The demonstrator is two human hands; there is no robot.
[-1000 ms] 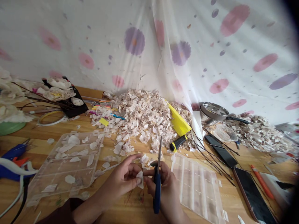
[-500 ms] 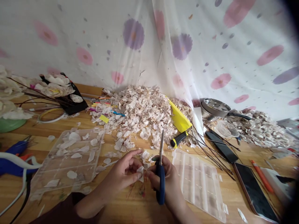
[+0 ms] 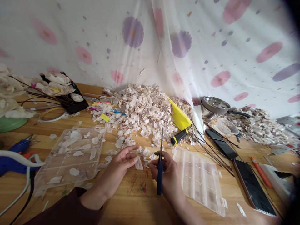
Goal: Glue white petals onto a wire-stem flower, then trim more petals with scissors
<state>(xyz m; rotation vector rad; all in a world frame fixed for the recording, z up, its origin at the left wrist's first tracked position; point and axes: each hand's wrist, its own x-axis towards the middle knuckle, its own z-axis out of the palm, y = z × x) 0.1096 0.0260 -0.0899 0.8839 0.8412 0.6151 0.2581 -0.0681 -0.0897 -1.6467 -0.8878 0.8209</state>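
In the lower middle, my left hand (image 3: 122, 164) has its fingers curled, with a pale, thin petal (image 3: 138, 163) pinched at the thumb tip. A hand's width to the right, my right hand (image 3: 169, 173) grips blue-handled scissors (image 3: 160, 175), their blades pointing up and away from me. The two hands are apart. More loose white petals (image 3: 144, 152) lie on the wood just beyond my fingertips. Behind them rises a big heap of dry, whitish petals or flakes (image 3: 145, 109).
Clear plastic compartment trays flank my hands, the left one (image 3: 67, 159) strewn with petals, the right one (image 3: 199, 181) beside my wrist. Farther right are dark twigs (image 3: 211, 153), phones (image 3: 254, 187) and a pan (image 3: 215, 106). A blue glue gun (image 3: 17, 167) and white flowers (image 3: 56, 89) stand left.
My hands have moved apart: the left one went slightly left and up with the petal, off the right fingertips. The scissors remain in my right hand, which has shifted a little.
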